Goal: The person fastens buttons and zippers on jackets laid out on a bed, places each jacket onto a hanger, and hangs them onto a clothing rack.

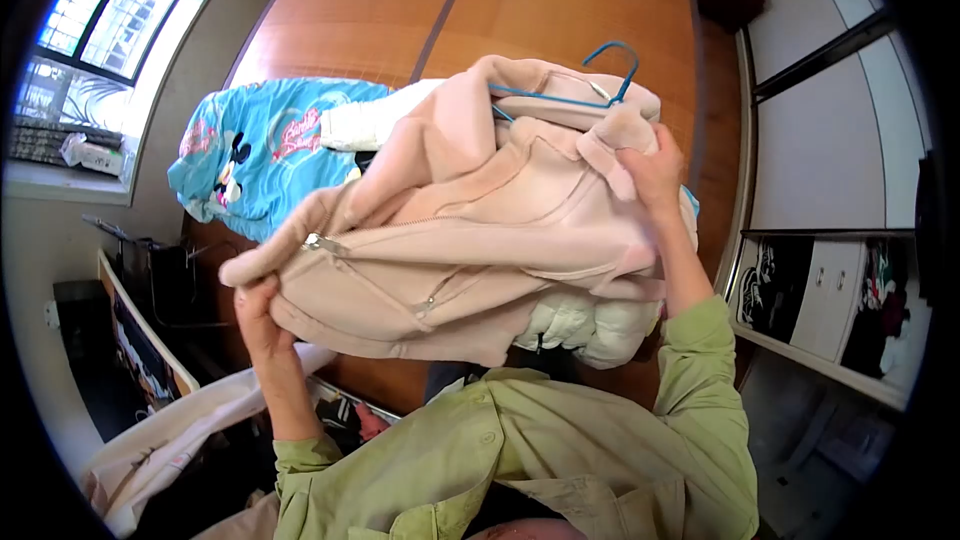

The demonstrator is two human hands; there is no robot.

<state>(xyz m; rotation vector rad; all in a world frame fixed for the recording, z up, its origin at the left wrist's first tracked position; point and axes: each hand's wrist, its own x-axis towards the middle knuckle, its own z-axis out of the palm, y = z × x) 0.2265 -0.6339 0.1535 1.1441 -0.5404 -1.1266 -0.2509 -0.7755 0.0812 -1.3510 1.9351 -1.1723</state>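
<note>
A pale pink fleece jacket with a zipper is stretched between my two hands. My left hand is closed on its lower hem at the left. At the upper right, my right hand grips the jacket near its collar. A blue hanger sticks out past the jacket's top edge, its hook upward; part of it is hidden in the fabric. Beneath the jacket show a white puffy garment and a blue cartoon-print cloth.
A wide brown wooden surface lies beyond the clothes. Windows stand at the upper left. White cabinets and open shelves with clothes line the right side. More cloth lies at the lower left, near a black chair.
</note>
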